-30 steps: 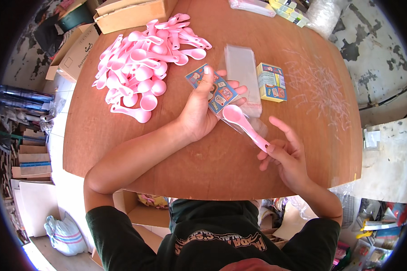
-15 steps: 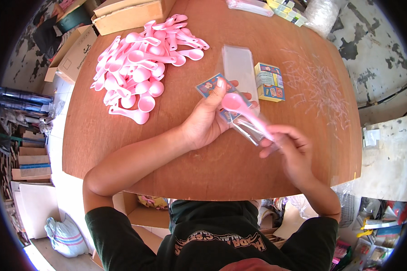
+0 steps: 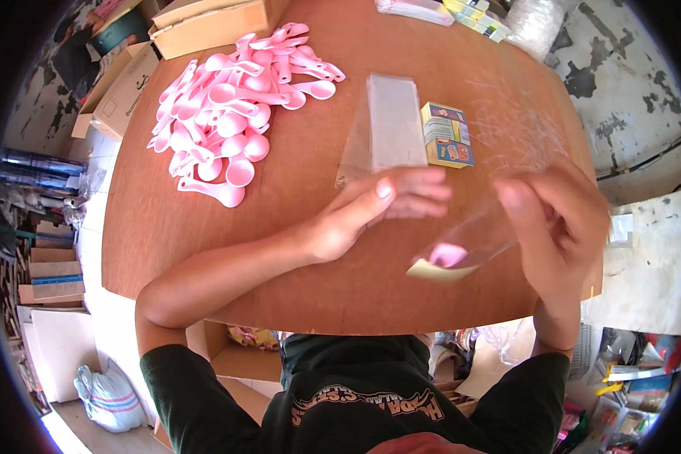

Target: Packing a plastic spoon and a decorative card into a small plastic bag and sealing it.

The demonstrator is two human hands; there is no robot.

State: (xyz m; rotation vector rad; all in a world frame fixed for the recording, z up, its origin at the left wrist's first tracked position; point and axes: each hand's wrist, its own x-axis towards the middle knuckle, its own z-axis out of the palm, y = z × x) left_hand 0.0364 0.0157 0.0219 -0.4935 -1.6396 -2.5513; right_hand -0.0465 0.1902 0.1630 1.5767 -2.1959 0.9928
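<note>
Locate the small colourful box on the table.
Head view, right of centre: the small colourful box lies on the wooden table, beside the clear sleeves, beyond the left hand.

Pink spoons (image 3: 234, 106) on a reddish-brown table (image 3: 295, 227) — a box (image 3: 447, 135) (yellow, blue, multicoloured print).

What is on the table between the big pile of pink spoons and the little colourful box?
In the head view, a stack of clear plastic bags lies between the pink spoons and the colourful box, right beside the box.
</note>
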